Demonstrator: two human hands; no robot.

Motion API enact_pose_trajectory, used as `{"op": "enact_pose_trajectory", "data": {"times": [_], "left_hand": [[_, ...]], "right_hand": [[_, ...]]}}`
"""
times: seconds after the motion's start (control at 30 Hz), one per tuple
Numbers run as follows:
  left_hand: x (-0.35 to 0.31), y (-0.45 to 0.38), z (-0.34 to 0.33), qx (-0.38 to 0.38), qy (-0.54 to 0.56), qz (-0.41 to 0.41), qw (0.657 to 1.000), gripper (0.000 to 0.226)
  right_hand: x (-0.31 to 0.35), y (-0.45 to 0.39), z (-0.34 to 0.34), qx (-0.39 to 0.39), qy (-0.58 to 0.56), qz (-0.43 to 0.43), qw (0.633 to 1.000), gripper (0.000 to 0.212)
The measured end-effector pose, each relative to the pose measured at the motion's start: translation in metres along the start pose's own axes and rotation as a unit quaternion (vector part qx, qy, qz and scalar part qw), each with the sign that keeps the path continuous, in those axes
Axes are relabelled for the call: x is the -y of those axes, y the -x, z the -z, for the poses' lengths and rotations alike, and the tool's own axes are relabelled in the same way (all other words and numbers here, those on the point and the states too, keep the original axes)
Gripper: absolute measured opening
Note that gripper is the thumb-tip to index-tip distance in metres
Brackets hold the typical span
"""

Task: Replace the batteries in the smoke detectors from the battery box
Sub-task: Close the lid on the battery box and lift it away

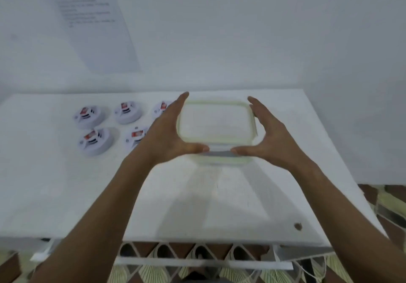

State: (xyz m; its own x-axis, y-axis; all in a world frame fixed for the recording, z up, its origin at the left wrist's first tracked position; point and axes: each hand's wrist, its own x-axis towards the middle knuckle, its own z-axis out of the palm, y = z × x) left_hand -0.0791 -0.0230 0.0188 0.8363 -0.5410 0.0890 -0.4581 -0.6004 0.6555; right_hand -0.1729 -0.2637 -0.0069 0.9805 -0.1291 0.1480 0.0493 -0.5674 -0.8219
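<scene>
I have the clear rectangular plastic battery box with the pale green-rimmed lid (216, 129) at the middle of the white worktop (66, 184), toward twelve o'clock from me, its long axis running nine to three. My left hand (173, 133) lies along its nine o'clock side, fingers straight, thumb hooked across the near edge; my right hand (267, 135) mirrors it at three o'clock. Both are spread wide and bracketing the lid. The blur hides whether the fingers actually touch it. Neither hand is nearer, so I judge the next move, lifting or unsealing the lid, needs both at once. Five round white smoke detectors with red labels (95, 141) sit at ten o'clock, well apart from the right hand, the nearest partly hidden behind my left.
</scene>
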Motion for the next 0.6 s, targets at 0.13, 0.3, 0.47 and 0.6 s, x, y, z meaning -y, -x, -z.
{"op": "enact_pose_trajectory", "data": {"times": [0.13, 0.3, 0.47, 0.6], "left_hand": [[0.025, -0.084, 0.009, -0.001, 0.025, -0.001, 1.000, 0.128], [0.060, -0.143, -0.007, 0.064, 0.048, 0.029, 0.996, 0.132], [0.080, -0.160, -0.024, 0.103, 0.058, 0.036, 0.992, 0.131], [0.086, -0.166, -0.037, 0.097, 0.086, 0.042, 0.991, 0.129]], "right_hand": [[-0.014, -0.080, -0.003, -0.016, -0.020, -0.034, 0.999, 0.118], [-0.042, -0.124, -0.018, -0.021, -0.037, -0.099, 0.994, 0.119], [-0.062, -0.132, -0.028, -0.003, -0.037, -0.153, 0.988, 0.128], [-0.069, -0.138, -0.029, 0.004, -0.049, -0.157, 0.986, 0.129]]}}
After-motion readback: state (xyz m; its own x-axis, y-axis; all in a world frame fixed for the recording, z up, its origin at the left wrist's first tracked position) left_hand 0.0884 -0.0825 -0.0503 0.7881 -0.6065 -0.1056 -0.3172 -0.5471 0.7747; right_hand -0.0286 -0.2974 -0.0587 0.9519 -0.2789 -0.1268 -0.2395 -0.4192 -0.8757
